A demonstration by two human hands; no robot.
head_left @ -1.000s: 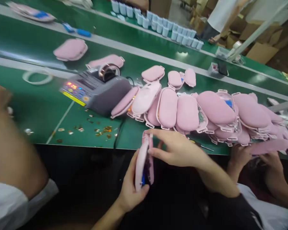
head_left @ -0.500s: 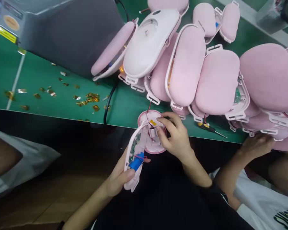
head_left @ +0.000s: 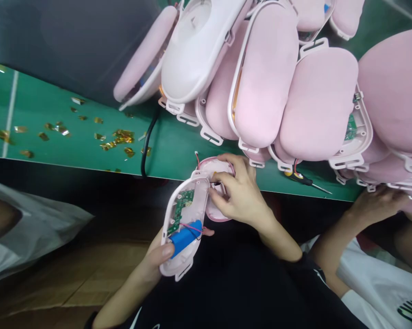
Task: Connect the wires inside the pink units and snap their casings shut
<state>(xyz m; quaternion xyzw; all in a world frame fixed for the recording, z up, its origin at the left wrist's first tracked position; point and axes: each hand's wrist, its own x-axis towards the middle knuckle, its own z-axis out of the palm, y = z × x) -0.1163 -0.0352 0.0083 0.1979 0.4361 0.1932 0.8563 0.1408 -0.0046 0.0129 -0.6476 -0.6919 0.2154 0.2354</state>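
Note:
My left hand (head_left: 158, 256) grips an open plastic shell half (head_left: 202, 194) by its lower left edge, thumb over the rim. Inside the shell lie a green circuit board (head_left: 181, 208) and a blue cylindrical battery (head_left: 186, 238) with thin pink and dark wires. Behind its right side is a round pink cover (head_left: 213, 212), inner face up, partly hidden. My right hand (head_left: 238, 187) closes on this cover, with bent fingers over its far rim; thumb and index finger are near a dark part inside, mostly covered. A red wire (head_left: 197, 161) with a white plug sticks up beyond the shell.
Pink padded shells (head_left: 266, 77) are piled along the green table (head_left: 171, 157). A yellow-black screwdriver (head_left: 300, 178) lies near the edge. Gold foil scraps (head_left: 122, 137), a black cable (head_left: 149, 144) and a dark grey machine (head_left: 72, 50) are left. A co-worker's hand (head_left: 380, 203) is at right.
My left hand has turned the shell so its inside faces up more, showing more board and battery. My right fingers have moved left, further over the cover. The view has shifted closer.

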